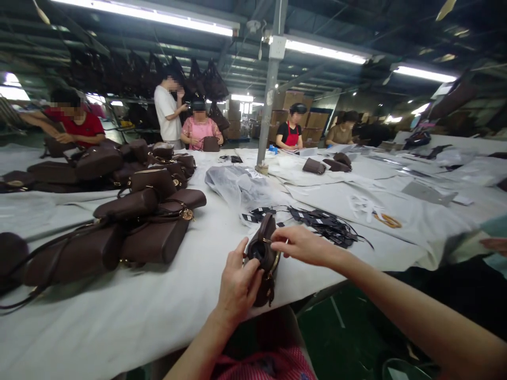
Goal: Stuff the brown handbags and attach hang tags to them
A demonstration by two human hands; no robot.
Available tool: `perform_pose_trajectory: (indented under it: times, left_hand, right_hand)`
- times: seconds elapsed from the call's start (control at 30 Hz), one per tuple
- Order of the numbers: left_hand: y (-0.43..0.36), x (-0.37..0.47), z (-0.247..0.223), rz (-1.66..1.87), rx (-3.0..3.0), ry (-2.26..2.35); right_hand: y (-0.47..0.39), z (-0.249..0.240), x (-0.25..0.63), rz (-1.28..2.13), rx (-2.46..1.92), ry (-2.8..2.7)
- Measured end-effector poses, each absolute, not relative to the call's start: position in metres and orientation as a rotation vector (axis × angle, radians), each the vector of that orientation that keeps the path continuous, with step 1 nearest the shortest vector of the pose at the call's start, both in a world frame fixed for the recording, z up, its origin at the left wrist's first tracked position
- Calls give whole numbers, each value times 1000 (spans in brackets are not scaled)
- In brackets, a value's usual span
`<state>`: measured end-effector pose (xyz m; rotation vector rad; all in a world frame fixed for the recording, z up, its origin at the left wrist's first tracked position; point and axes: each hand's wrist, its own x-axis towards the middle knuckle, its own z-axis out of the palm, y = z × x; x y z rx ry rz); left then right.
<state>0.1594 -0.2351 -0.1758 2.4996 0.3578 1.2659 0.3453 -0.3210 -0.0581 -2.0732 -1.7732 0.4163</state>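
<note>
A small dark brown handbag (264,227) stands at the table's near edge in front of me, its top opening spread. My left hand (240,279) grips the bag's near left side, with the thumb at the mouth of the opening. On the other side, my right hand (295,244) pinches at the bag's upper right rim, where a bit of gold metal shows; what exactly is between the fingertips is too small to make out. Gold hardware hangs down the bag's right side. The inside of the bag is dark.
Brown handbags (150,240) are heaped on the left of the white-covered table (190,311). Black tags with cords (325,224) and a clear plastic bag (237,184) lie beyond my hands. A post (270,100) rises from the table. Several people sit or stand around.
</note>
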Motion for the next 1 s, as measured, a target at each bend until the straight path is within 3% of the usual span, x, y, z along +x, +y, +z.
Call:
perform_pose_trajectory:
  times: [0.2, 0.43, 0.67, 0.77, 0.9, 1.0]
  left_hand:
    - [-245, 163, -175, 1292, 2569, 436]
    - [-254, 164, -173, 1326, 2641, 408]
    - [-256, 171, -174, 1376, 2651, 449]
    - [-261, 175, -176, 1437, 2628, 450]
    - [-261, 179, -179, 1472, 2627, 455]
    - [-257, 180, -182, 1471, 2630, 446]
  right_hand:
    - [-317, -104, 337, 766, -1827, -1263]
    - [-308, -96, 335, 84, -1945, -1534]
    - [-313, -106, 305, -242, -2149, -1477]
    - [-317, -104, 300, -99, -2156, -1356]
    - [-325, -109, 301, 395, -1839, -1095]
    - [-329, -115, 300, 548, -1642, -934]
